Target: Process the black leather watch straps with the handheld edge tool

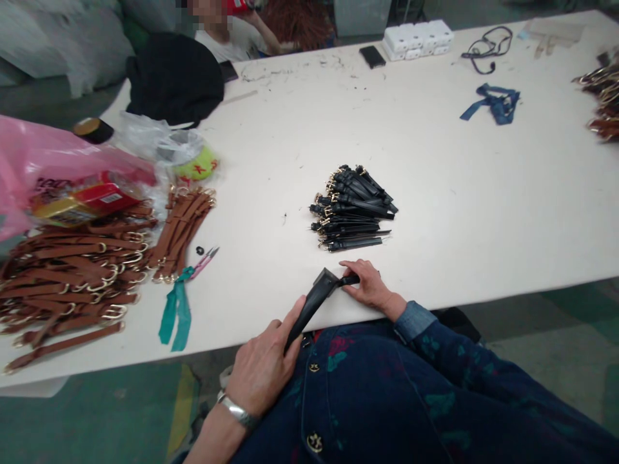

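Observation:
My left hand (265, 361), with a silver bracelet at its wrist, is wrapped round a long black handheld tool (312, 306). The tool has a wide, squared end, and I cannot make out its exact kind. Close to that end, my right hand (370, 285) pinches a short black strap (349, 280) just above the table's near edge. The strap's tip is at the tool's head; whether they touch is unclear. Beyond my hands lies a pile of black straps (355, 209) with gold buckles.
Brown straps (72, 277) with metal rings cover the table's left side, beside thread snips (206, 261) and a teal ribbon (176, 316). A black cloth bag (176, 77), a phone (372, 57), white boxes (418, 40) and a blue strip (498, 104) lie farther back. A person (227, 32) sits opposite.

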`<state>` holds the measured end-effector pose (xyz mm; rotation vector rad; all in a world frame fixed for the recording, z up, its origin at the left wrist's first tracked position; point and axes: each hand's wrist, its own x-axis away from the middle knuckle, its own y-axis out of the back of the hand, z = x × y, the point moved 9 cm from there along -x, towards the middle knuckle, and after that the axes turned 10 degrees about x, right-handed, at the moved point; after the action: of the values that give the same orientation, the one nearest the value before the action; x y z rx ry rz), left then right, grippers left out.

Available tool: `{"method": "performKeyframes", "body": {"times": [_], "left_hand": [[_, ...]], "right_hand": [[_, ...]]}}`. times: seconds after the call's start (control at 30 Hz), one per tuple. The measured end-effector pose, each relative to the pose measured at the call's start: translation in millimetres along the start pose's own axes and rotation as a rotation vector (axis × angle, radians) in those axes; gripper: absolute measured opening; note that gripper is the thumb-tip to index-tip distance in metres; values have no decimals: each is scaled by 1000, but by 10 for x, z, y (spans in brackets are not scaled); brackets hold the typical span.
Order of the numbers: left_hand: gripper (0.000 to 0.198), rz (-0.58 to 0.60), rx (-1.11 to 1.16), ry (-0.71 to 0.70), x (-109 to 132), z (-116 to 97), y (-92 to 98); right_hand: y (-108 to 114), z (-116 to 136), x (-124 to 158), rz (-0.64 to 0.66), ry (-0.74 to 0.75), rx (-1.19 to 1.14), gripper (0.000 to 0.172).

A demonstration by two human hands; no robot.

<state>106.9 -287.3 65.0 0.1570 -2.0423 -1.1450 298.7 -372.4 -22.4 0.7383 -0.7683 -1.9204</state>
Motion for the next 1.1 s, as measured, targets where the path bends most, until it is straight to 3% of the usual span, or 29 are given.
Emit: {"method": "performKeyframes", "body": {"times": [0.2,0.37,0.8,1.1], "left_hand": [[59,19,100,54,165,304,-68],[59,-42,160,67,217,436,-58],[62,-85,248,27,-5,307,-37],[61,-80,268,52,160,381,-130]], "right_hand": [[22,13,-17,0,5,6,38],[27,15,-23,1,-1,22,33],[-10,-17,-24,22,-13,61,28],[9,98,18,-9,105,53,18]]}}
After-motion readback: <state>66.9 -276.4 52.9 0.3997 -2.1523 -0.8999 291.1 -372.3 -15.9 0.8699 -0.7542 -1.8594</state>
